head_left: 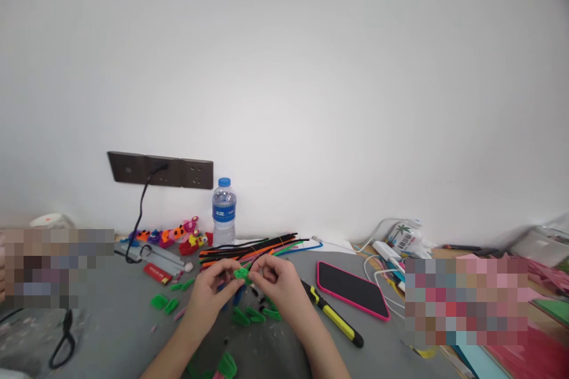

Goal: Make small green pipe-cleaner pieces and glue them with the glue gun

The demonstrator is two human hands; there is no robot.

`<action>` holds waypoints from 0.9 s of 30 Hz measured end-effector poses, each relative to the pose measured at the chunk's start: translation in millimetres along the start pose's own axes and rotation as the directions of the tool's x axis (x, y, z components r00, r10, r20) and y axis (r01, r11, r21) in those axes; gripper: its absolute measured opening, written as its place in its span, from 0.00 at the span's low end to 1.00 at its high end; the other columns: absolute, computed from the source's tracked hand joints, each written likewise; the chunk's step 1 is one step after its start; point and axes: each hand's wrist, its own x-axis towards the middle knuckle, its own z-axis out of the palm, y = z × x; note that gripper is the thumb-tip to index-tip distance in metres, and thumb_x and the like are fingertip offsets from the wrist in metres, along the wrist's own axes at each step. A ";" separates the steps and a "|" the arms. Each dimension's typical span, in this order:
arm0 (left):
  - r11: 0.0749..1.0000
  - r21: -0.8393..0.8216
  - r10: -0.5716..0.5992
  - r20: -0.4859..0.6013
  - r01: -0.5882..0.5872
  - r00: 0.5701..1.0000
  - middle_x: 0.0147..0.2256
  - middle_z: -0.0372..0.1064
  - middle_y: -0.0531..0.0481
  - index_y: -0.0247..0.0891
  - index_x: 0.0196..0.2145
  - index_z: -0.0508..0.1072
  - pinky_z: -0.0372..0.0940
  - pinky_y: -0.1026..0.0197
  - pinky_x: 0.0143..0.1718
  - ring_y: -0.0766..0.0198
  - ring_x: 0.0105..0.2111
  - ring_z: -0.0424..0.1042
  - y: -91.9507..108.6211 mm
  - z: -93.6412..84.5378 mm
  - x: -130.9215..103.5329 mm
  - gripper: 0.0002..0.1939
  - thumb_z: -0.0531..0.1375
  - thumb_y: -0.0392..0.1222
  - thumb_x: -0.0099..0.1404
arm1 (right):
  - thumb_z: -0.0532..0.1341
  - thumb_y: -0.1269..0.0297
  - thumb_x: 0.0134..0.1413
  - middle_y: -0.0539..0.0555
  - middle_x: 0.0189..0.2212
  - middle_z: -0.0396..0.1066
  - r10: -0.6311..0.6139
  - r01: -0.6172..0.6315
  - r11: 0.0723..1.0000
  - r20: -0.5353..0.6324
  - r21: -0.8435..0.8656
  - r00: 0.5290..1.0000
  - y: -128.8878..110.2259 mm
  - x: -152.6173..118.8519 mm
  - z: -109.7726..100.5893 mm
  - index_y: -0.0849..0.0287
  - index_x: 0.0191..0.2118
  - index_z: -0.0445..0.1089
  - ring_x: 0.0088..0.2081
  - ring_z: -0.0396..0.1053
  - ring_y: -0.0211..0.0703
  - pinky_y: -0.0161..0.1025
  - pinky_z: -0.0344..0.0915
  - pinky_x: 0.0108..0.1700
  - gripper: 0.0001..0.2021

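Note:
My left hand (210, 291) and my right hand (279, 283) meet over the middle of the grey tabletop, both closed. Between their fingertips is a small green fuzzy pipe-cleaner piece (241, 273), partly hidden by the fingers. Folded green pipe-cleaner loops (255, 314) lie just below, between my wrists. More green pieces (159, 301) rest left of my left hand, and another green piece (227, 364) sits near the bottom edge. Behind my hands lies a bundle of long pipe cleaners (262, 247) in black, orange, green and blue.
A water bottle (224, 213) stands by the wall, near colourful fuzzy figures (178, 233). Right of me lie a yellow-and-black tool (335, 318) and a pink-cased phone (353, 290). White cables (377, 260) run further right. Black looped handles (62, 346) lie at left.

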 end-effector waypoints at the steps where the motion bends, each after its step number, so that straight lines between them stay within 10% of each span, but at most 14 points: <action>1: 1.000 -0.002 0.001 0.001 -0.001 1.000 0.28 0.73 0.49 0.37 0.30 0.78 0.66 0.63 0.31 0.61 0.27 0.68 0.1 0.0 0.0 0.09 0.67 0.42 0.49 | 0.61 0.67 0.46 0.40 0.15 0.44 0.000 0.000 1.000 0.001 0.003 1.000 -0.5 0.0 -0.2 0.59 0.24 0.67 0.20 0.45 0.33 0.32 0.44 0.23 0.04; 27: 0.999 0.045 0.011 0.030 -0.012 1.000 0.29 0.73 0.49 0.37 0.30 0.77 0.64 0.63 0.29 0.62 0.26 0.66 0.7 0.5 -0.7 0.08 0.66 0.41 0.51 | 0.61 0.68 0.47 0.41 0.16 0.45 0.008 -0.008 1.000 0.024 -0.019 1.000 1.2 -0.3 -2.9 0.60 0.25 0.70 0.20 0.47 0.34 0.32 0.45 0.24 0.04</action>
